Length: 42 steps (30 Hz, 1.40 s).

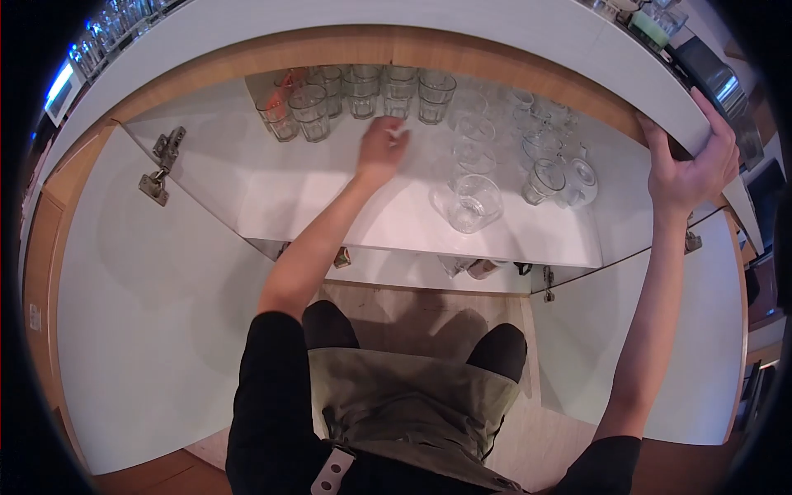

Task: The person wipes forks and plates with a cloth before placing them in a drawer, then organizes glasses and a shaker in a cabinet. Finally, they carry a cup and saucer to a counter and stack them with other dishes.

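Observation:
Inside the open cabinet, my left hand [384,151] is over the white shelf [330,194], just in front of the row of clear glass tumblers. Its fingers are curled, and what they hold, if anything, is too blurred to make out. The nearest tumblers are one in the middle of the row [362,91] and another to its right [435,97]. My right hand [693,165] grips the edge of the white countertop [652,91] at the right, thumb beneath and fingers on top.
Right of my left hand stand a large clear glass vessel [475,203], a small glass [544,181] and a glass teapot [579,181]. Cabinet doors hang open at left [140,305] and right [701,330]. A lower shelf holds small items.

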Tool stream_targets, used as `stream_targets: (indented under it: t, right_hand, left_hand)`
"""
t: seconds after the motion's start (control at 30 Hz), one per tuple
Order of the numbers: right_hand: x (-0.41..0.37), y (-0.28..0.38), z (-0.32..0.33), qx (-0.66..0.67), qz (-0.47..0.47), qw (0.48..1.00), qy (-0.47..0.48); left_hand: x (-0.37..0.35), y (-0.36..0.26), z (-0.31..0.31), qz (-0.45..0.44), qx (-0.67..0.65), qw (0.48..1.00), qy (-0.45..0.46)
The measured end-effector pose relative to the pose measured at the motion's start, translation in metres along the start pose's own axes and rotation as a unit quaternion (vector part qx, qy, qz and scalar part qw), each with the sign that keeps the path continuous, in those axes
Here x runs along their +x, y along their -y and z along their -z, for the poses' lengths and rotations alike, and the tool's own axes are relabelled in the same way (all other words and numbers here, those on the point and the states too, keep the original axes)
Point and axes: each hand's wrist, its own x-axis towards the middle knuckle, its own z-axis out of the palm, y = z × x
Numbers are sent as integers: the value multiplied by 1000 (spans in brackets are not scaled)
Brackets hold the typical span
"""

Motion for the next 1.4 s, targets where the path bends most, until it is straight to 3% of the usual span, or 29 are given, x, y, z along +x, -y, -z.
stream_targets:
  t: [0.07, 0.17, 0.27, 0.37, 0.57, 0.67, 0.77, 0.87, 0.93, 1.0, 1.17, 1.27, 1.4]
  right_hand:
    - [0, -1, -1, 6, 3, 1000, -2]
    - [0, -5, -1, 4, 10, 1000, 0]
    - [1, -4, -1, 4, 18, 1000, -8]
    - [0, -6, -2, -1, 19, 1000, -6]
    - [-2, -6, -1, -6, 12, 1000, 4]
    - [-3, -4, -3, -3, 10, 1000, 3]
    - [-4, -7, -3, -2, 12, 1000, 6]
    - [-4, -9, -2, -5, 15, 1000, 13]
    - [-4, -11, -3, -3, 20, 1000, 13]
    - [-5, -13, -3, -3, 22, 1000, 15]
    - [-5, -11, -3, -11, 20, 1000, 14]
    - [-4, -8, -3, -11, 15, 1000, 11]
    - [-5, -8, -2, -15, 13, 1000, 12]
  left_hand:
    - [20, 0, -36, 25, 110, 993, 43]
    - [52, 4, -68, 114, 191, 975, 31]
    - [74, 15, -82, 150, 202, 968, -16]
    - [82, 24, -81, 165, 200, 966, 10]
    - [81, 37, -79, 157, 181, 970, -42]
    - [82, 43, -80, 148, 157, 973, -81]
    - [75, 30, -72, 193, 66, 971, -126]
    - [80, 54, -68, 256, -37, 952, -161]
    - [81, 67, -70, 222, -4, 943, -248]
    - [82, 75, -70, 192, 19, 942, -275]
    - [82, 63, -60, 149, 98, 964, -198]
    - [84, 57, -57, 190, 69, 961, -186]
    - [77, 53, -56, 180, 58, 968, -167]
